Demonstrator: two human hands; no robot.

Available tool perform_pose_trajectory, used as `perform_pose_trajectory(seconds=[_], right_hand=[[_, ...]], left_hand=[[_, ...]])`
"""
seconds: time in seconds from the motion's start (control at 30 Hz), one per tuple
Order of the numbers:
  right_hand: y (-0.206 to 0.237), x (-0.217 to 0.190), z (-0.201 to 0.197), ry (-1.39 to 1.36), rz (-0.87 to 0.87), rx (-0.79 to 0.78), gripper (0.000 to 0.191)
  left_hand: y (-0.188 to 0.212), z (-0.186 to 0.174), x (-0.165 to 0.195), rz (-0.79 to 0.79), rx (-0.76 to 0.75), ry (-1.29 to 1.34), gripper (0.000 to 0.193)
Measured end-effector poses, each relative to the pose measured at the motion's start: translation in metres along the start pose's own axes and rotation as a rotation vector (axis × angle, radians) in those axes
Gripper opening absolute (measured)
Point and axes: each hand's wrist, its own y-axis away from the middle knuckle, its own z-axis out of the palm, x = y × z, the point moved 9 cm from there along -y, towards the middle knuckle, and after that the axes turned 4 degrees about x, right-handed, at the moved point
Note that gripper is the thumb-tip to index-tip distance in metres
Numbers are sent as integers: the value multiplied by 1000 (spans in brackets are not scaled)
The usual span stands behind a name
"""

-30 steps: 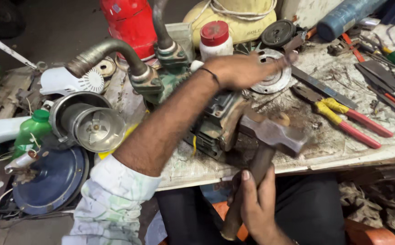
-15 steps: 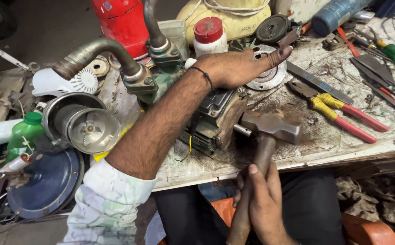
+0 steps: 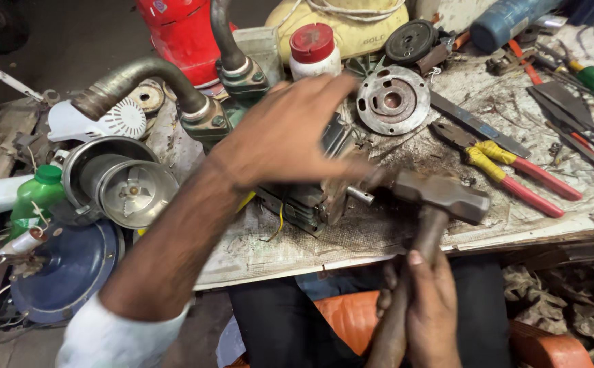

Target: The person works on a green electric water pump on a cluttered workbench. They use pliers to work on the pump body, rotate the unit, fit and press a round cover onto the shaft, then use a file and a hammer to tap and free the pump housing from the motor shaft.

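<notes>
plainly, the right hand [image 3: 425, 307] is clenched low on the wooden handle of a hammer [image 3: 440, 197], head at the motor's [image 3: 310, 197] shaft, three o'clock of it; left hand [image 3: 287, 133] hovers spread above. motor looks heavy, rigid, greasy: grip its casing.

Soft, even daylight falls from above, bright on the bench beyond the fingers and dim toward the floor at the left. The left hand [image 3: 290, 136] is smeared with motion blur, its fingertips soft. The hammer [image 3: 440, 197] head is slightly blurred. Mild glare on the metal disc [image 3: 392, 101] past the fingertips.
</notes>
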Motion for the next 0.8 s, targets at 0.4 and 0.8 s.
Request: perform_pose_trajectory(seconds=[0.4,0.8], right_hand=[[-19,-50,-52,-80,-155,-35,32],[-26,-60,-60,23,-25,89,32]], left_hand=[[11,4,8,-11,131,-112,69],[-13,18,10,-367,140,-174,79]])
